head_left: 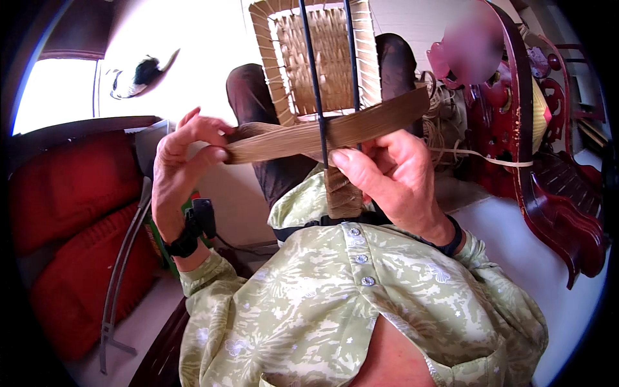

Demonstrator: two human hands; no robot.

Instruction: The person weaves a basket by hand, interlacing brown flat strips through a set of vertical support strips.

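A wide, flat brown strip (pixel 380 121) crosses in front of two thin dark rods (pixel 309 61) and doubles back in a loop on the left. That looped end is pinched between the thumb and fingers of my left hand (pixel 177 155). My right hand (pixel 403 180) has its thumb pressed against the strip beside the rods, fingers behind it. Below the thumb, the lower end of the rods is wrapped in the same brown material (pixel 343 197), close to my waist. Farther off, between my knees, the rods run over a woven tan basket-like piece (pixel 334 64) with laced edges.
At the left are red cushions (pixel 77 187) and a grey curved metal bar (pixel 122 258). A dark red carved wooden chair (pixel 548 213) stands at the right, a tan band (pixel 509 162) around it. Coiled cord (pixel 443 119) hangs beside it. A black-and-white animal (pixel 137 76) is on the bright floor.
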